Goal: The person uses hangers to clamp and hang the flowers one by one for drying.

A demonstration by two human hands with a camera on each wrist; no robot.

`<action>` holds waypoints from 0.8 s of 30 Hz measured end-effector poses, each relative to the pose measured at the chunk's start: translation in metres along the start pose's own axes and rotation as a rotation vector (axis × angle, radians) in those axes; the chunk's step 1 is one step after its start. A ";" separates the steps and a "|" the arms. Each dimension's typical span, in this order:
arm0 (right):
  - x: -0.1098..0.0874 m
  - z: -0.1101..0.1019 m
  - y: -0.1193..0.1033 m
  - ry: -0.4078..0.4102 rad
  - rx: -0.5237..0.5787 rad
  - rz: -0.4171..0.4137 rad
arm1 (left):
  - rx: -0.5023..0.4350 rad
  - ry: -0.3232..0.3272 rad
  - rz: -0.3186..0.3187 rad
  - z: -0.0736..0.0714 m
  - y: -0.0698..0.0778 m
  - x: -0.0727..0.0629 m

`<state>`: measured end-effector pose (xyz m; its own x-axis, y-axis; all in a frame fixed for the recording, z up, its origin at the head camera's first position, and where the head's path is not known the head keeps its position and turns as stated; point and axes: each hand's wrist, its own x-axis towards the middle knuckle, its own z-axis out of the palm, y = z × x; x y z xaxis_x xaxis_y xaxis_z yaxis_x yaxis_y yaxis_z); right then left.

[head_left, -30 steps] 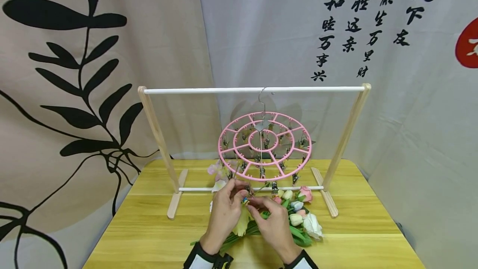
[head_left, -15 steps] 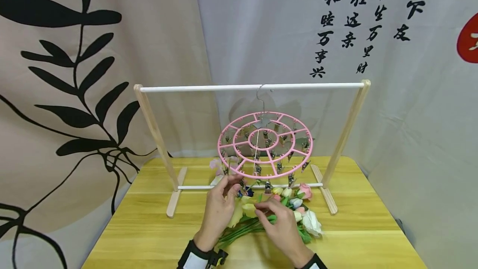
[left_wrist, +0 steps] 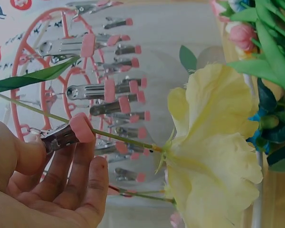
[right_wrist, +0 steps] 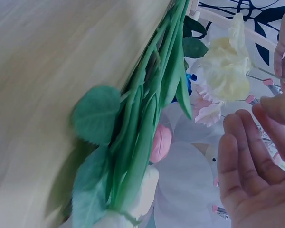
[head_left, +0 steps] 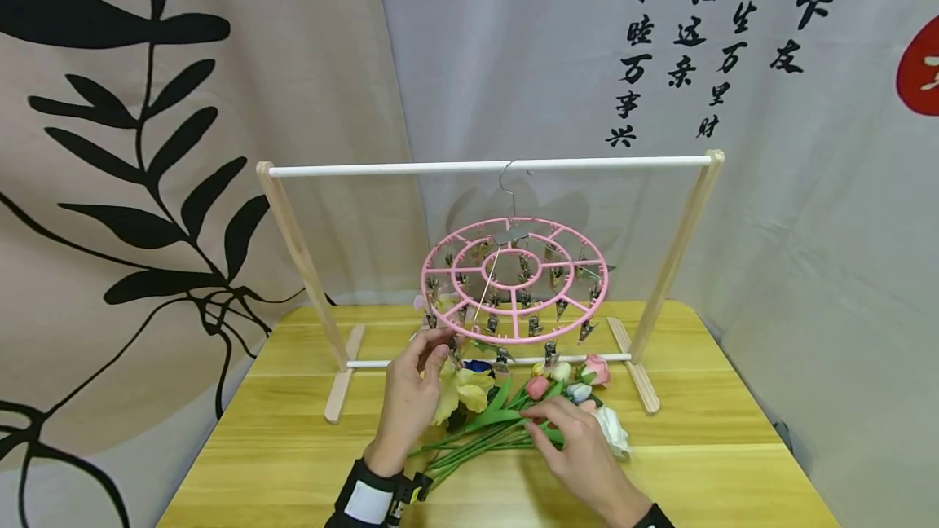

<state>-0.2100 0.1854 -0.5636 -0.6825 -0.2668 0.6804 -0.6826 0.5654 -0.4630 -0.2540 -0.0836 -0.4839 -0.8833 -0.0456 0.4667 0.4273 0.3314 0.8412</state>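
At the near left edge of the pink round clip hanger, my left hand pinches a metal clip between thumb and fingers. The clip's pink-tipped jaws stand across the thin stem of a yellow flower, which hangs head down. A green leaf sits on the stem's upper part. My right hand hovers apart from the flower, over the bunch of artificial flowers on the table; its fingers are loosely bent and hold nothing, as the right wrist view shows.
A wooden stand with a white top bar carries the hanger by its hook. More clips hang round its rings. Pale pink blooms hang behind the yellow flower. The bunch lies on the wooden table, with a white rose at its right.
My right hand has let go near the yellow flower and drawn back to the right. My left hand has moved left with the clip, and the hanger has turned.
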 end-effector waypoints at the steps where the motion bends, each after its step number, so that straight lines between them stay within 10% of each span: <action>1: -0.001 -0.001 0.001 -0.001 -0.009 -0.008 | -0.005 0.000 -0.001 -0.001 -0.001 0.001; 24: -0.003 -0.012 0.001 -0.155 -0.232 -0.106 | 0.000 -0.029 -0.090 -0.025 -0.017 0.023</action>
<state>-0.2053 0.1961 -0.5593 -0.6545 -0.4396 0.6152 -0.6865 0.6864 -0.2399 -0.2765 -0.1135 -0.4807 -0.9231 -0.0482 0.3816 0.3463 0.3274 0.8791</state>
